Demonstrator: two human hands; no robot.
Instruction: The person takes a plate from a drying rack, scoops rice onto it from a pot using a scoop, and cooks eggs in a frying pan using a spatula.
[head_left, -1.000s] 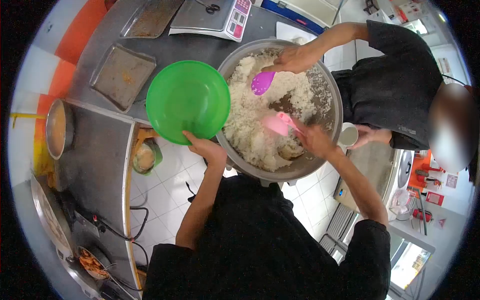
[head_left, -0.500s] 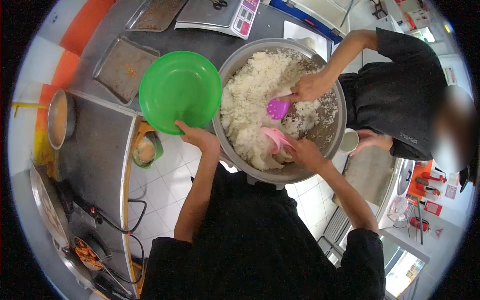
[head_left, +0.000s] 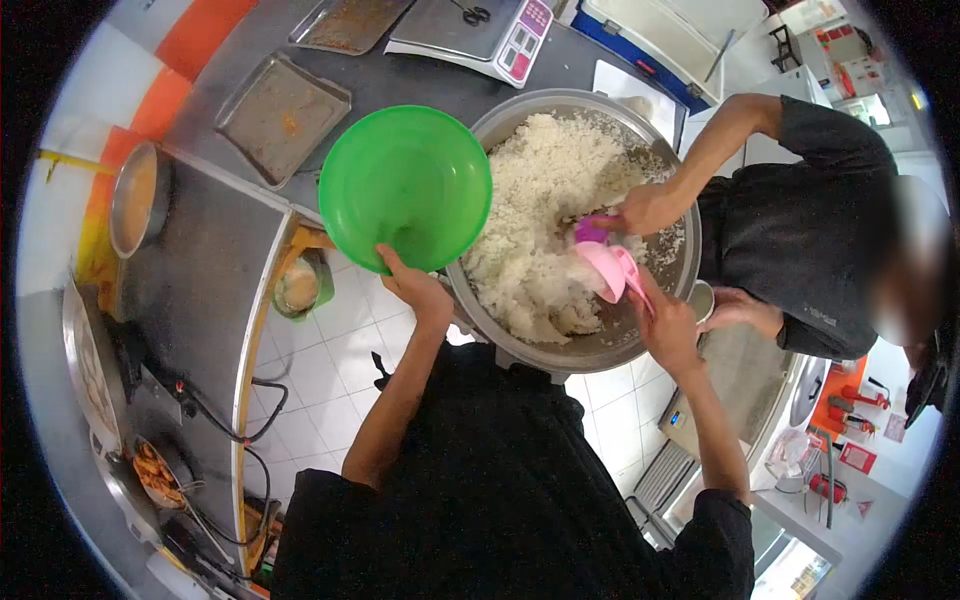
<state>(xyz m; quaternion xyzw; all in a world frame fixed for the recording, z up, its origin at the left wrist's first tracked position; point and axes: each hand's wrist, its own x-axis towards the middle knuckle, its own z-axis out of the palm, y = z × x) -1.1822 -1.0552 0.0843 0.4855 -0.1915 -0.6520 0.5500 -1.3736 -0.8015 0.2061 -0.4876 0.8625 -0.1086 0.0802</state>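
Note:
My left hand [head_left: 420, 298] grips the near rim of an empty green plastic bowl [head_left: 405, 180], held left of a big metal pot [head_left: 497, 125]. White cooked rice [head_left: 545, 190] fills much of the pot, heaped on the left. In my right hand [head_left: 670, 330] is a pink scoop [head_left: 600, 268], raised over the right part of the rice; its contents, if any, cannot be made out. Just beyond it, a co-worker's hand [head_left: 655, 208] holds a purple scoop [head_left: 596, 229] in the pot. The co-worker's other hand [head_left: 740, 308] holds a white cup [head_left: 702, 302] beside the rim.
A digital scale [head_left: 470, 35] with scissors on it stands at the back, near metal trays [head_left: 285, 120]. A steel bowl [head_left: 140, 200] and a pan of orange-brown food [head_left: 160, 470] are at the left. The co-worker in black stands close on the right.
My right hand has lifted the pink scoop from the rice and moved it right. The co-worker's purple scoop has shifted within the pot. The view has shifted slightly.

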